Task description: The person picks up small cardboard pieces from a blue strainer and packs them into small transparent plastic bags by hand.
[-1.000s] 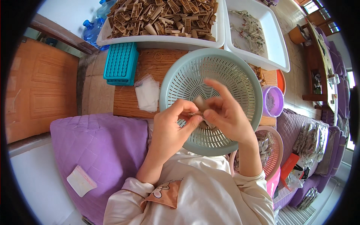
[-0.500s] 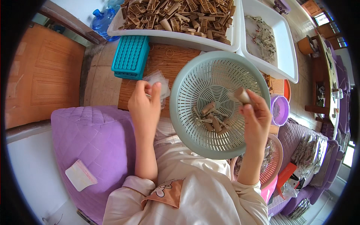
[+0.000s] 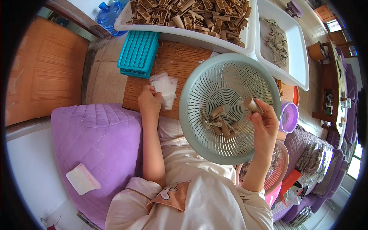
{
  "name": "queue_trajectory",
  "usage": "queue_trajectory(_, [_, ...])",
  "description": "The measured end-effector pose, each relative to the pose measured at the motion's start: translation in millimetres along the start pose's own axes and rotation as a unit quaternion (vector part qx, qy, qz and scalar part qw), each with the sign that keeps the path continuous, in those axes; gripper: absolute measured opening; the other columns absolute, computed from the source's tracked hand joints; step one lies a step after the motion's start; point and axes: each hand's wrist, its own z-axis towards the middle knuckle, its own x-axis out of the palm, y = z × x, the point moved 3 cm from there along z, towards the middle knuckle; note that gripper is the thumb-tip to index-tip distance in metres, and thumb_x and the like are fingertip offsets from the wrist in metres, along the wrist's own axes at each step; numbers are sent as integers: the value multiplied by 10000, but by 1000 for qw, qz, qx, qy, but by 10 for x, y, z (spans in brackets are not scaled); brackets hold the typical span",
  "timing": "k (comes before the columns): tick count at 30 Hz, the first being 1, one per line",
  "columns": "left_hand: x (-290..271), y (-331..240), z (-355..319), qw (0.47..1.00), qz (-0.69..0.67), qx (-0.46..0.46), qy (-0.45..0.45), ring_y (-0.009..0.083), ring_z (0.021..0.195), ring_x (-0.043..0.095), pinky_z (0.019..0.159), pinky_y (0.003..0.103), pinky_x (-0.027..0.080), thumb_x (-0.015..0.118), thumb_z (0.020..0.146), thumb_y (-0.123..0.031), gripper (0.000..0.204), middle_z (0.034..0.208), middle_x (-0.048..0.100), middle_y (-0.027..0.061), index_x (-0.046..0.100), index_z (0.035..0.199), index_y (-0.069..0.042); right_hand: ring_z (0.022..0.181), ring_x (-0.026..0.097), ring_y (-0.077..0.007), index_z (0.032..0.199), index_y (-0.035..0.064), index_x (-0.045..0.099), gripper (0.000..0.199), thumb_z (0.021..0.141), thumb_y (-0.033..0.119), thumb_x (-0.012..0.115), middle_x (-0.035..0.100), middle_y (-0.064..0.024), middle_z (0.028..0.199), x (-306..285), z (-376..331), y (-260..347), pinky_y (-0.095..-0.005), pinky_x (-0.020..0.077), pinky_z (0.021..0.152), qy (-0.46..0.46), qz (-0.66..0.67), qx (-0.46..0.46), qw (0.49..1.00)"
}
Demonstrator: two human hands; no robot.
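Observation:
My right hand (image 3: 265, 122) pinches a tan cylindrical piece (image 3: 253, 105) between thumb and fingers, over the right side of a grey-green plastic colander (image 3: 194, 143). Inside the colander lie several similar tan pieces (image 3: 218, 111), tangled with thin pale wires. To the left, my left hand (image 3: 148, 101) has its fingers curled at the near edge of a small stack of clear zip bags (image 3: 164, 87) on the wooden table. The fingertips are partly hidden, but thumb and fingers close on the edge of the bags.
A teal rack (image 3: 138, 53) stands beyond the bags. Behind it sits a white bin (image 3: 184, 31) heaped with tan plastic parts, beside another white bin (image 3: 264, 71) of wired pieces. A purple bucket (image 3: 288, 119) and pink basket (image 3: 281, 168) are right; a purple quilted cushion (image 3: 96, 142) is left.
My left hand has lowered to the table, and the bags now lie on the wood at its fingertips. The right hand still holds the tan cylinder over the colander.

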Motion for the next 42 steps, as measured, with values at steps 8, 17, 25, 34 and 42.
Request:
queue_trajectory(8, [-51, -95, -126, 995, 65, 58, -48, 313, 706, 576, 639, 378, 433, 570, 724, -45, 146, 740, 590, 156, 522, 850, 10, 759, 532, -57, 1064, -24, 531, 261, 804, -32, 544, 572, -38, 898, 34, -22, -60, -169, 437, 664, 35, -19, 12, 999])
queue_trajectory(17, [-298, -263, -325, 971, -222, 84, -15, 205, 681, 594, 636, 262, 434, 594, 795, -98, 296, 767, 622, 123, 421, 1023, -23, 747, 526, -54, 1070, -16, 550, 273, 800, -52, 528, 562, -30, 908, 204, -51, 122, -155, 426, 646, 62, -16, 46, 997])
queue_trajectory(25, [-577, -727, -627, 951, -286, 58, 103, 79, 640, 578, 608, 192, 443, 706, 667, -22, 499, 689, 630, 74, 470, 1106, -19, 811, 573, -132, 965, -3, 588, 279, 706, -106, 578, 548, -69, 909, 567, -58, 648, -205, 468, 676, 135, -73, -140, 978])
queue_trajectory(34, [-587, -1100, -933, 924, -281, 134, 222, 95, 633, 609, 584, 206, 473, 702, 654, -21, 485, 683, 638, 68, 510, 1098, -56, 652, 599, -188, 859, 18, 595, 173, 693, -22, 627, 580, -90, 782, 649, 53, 834, -273, 470, 565, 140, -220, -197, 945])
queue_trajectory(42, [-458, -1214, -1037, 920, -249, 166, 253, 135, 630, 635, 587, 233, 490, 702, 661, -49, 448, 713, 648, 80, 526, 1073, -65, 589, 551, -153, 896, 6, 618, 175, 721, 6, 608, 582, -91, 743, 398, 167, 727, -250, 440, 550, 171, -222, -97, 955])
